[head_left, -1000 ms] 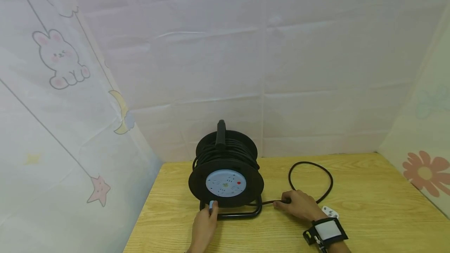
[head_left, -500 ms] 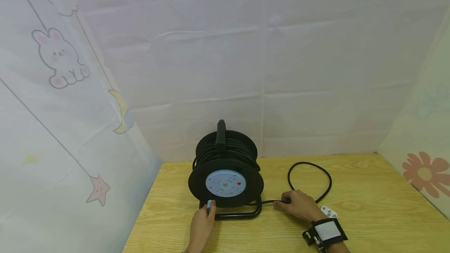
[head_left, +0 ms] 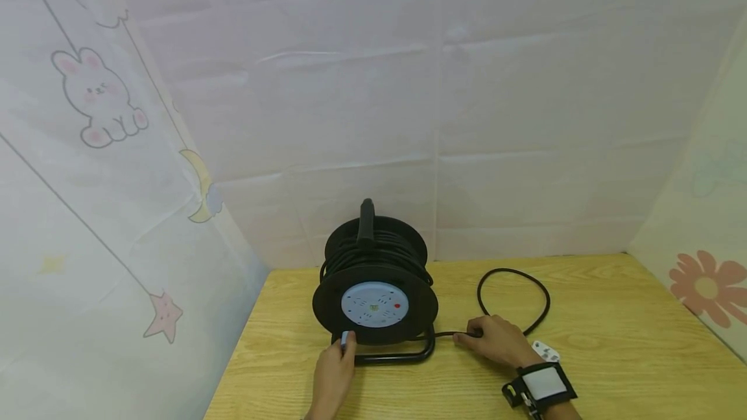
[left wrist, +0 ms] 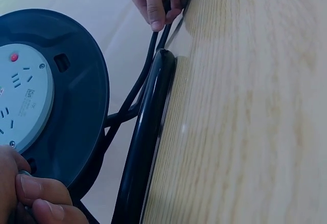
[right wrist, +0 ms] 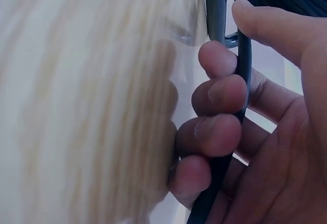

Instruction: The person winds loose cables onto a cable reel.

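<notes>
A black cable reel (head_left: 327,293) stands upright, its round pale-blue socket panel (head_left: 360,303) with a red button facing front. My left hand (head_left: 332,378) grips a small light-blue knob (head_left: 345,337) at the lower left of the front disc. In the left wrist view, its bent fingers (left wrist: 46,198) sit at the disc's edge, and the knob is mostly hidden. To the right of the reel, my right hand (head_left: 498,341) holds the black cable (right wrist: 245,58) just above the table, several fingers curled round it and the thumb against it.
The reel's tubular stand (head_left: 397,359) rests on the wooden table (head_left: 432,400). Beyond my right hand the cable loops (head_left: 513,270) on the tabletop. A white plug (head_left: 546,350) lies by the right wrist. A printed sheet wall (head_left: 525,115) rises behind the table.
My left hand has shifted slightly left with the knob, and the front disc has turned a little clockwise. The right hand stays in place on the cable.
</notes>
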Demonstrator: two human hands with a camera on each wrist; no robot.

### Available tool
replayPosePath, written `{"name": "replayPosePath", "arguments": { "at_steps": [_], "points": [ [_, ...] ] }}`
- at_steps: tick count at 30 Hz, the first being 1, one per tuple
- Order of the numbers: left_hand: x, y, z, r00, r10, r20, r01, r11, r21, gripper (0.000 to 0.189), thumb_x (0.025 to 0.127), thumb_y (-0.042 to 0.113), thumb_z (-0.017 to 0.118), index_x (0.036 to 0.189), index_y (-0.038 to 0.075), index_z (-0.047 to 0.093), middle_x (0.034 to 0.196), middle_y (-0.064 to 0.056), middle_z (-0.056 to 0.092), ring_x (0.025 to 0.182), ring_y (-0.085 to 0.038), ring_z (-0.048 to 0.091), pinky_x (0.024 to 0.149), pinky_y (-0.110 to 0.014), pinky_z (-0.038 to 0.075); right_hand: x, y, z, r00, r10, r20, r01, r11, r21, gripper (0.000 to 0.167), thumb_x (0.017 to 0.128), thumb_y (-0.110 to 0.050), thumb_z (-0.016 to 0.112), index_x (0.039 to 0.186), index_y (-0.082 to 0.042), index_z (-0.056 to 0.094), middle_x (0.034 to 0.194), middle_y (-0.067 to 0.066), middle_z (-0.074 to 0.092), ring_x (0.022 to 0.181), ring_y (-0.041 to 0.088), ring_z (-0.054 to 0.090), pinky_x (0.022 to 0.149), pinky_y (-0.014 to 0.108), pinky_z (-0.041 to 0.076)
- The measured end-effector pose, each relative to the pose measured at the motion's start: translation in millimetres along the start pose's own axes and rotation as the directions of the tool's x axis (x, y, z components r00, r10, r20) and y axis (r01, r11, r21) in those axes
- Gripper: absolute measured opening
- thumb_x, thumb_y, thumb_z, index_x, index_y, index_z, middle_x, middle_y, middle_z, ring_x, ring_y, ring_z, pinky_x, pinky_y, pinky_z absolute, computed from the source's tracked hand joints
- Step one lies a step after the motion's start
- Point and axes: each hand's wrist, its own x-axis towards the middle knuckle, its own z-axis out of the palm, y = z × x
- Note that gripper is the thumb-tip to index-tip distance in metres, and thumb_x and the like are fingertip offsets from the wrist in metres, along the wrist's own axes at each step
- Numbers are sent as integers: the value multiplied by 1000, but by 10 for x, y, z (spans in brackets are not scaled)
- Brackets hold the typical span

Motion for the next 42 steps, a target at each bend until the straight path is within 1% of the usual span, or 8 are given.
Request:
{"name": "replayPosePath", "arguments": {
  "at_steps": [6,11,17,23,26,27,30,42],
  "points": [
    [10,-34,-8,999,27,-25,-28,999,-15,50,111,41,54,69,15,48,58,3,46,52,-13,40,49,-29,29,-10,-15,-6,1000,-6,-18,6,1000,-9,42,92,-57,77,68,-28,59,61,-12,50,54,6,42,56,24,30],
    [35,-138,38,990,103,-95,-107,994,-37,52,111,44,51,67,17,49,57,5,47,50,-12,40,47,-33,29,-24,-40,-7,1000,10,-25,-11,1000,-22,43,92,-55,78,67,-26,58,61,-11,49,55,7,42,57,26,30],
    [26,-43,-51,999,31,-34,-32,999,-28,50,111,41,53,69,14,49,57,3,48,50,-13,41,49,-30,30,-32,-59,-2,999,14,-38,-15,999,-37,41,91,-53,80,68,-26,59,62,-11,51,57,8,44,57,26,32],
    [44,-118,-21,989,108,-100,-111,993,-34,52,112,44,49,67,18,45,58,7,37,51,-12,33,48,-32,26,-41,-59,3,999,17,-36,-18,999,-38,38,91,-52,81,69,-27,62,64,-11,54,58,9,47,58,28,34],
    [47,-109,-34,992,87,-87,-90,995,-34,51,112,42,50,67,18,45,59,7,35,53,-11,32,49,-31,25,-45,-64,2,999,19,-37,-20,999,-38,37,91,-52,81,70,-28,63,64,-11,55,58,9,47,58,28,35],
    [33,-57,-63,997,51,-64,-53,998,-38,52,112,42,50,67,17,45,59,7,35,53,-11,32,49,-29,26,-46,-67,2,999,19,-38,-20,999,-38,37,91,-52,81,70,-28,63,64,-11,55,58,9,47,58,28,35],
    [36,-33,-92,999,18,-33,-18,999,-28,50,112,40,51,68,17,44,59,6,37,53,-11,33,50,-27,26,-50,-73,-1,999,20,-39,-21,999,-39,37,91,-52,81,70,-28,62,64,-11,55,58,10,48,58,29,35],
    [41,13,-159,1000,-13,-1,13,999,-42,50,113,41,49,70,18,44,58,4,49,50,-11,43,49,-26,31,-59,-71,0,999,-6,-48,4,999,-44,38,91,-54,80,70,-28,62,64,-12,54,57,8,47,57,26,34]
  ]
}}
